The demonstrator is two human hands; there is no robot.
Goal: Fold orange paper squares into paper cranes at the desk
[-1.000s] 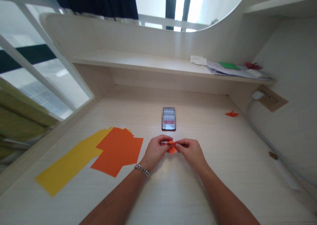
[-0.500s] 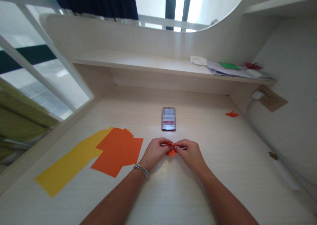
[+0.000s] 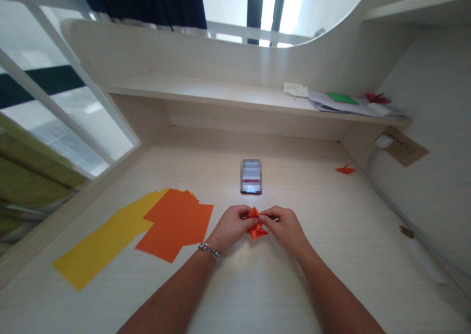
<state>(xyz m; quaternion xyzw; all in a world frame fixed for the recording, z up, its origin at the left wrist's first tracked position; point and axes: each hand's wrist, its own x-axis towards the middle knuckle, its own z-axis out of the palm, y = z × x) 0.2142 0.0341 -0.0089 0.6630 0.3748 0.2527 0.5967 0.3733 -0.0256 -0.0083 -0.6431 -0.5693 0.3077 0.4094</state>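
Observation:
A small folded piece of orange paper [image 3: 256,232] is held between both hands just below the phone [image 3: 251,176]. My left hand [image 3: 232,226] pinches its left side between thumb and fingers; a chain bracelet circles that wrist. On the right side, my right hand [image 3: 285,224] grips the same paper with its fingertips. One point of the paper sticks up between the hands and a wider flap spreads below the thumbs. Fingers cover part of the folds.
Orange sheets [image 3: 184,226] and yellow sheets [image 3: 99,241] lie fanned out at the left. A small orange folded figure [image 3: 345,169] rests at the right, near a grey cable [image 3: 390,204]. Papers [image 3: 342,107] lie on the shelf [image 3: 221,92].
The orange paper has turned or opened between my fingers, so more of it shows above and below them. Both hands have stayed in nearly the same place.

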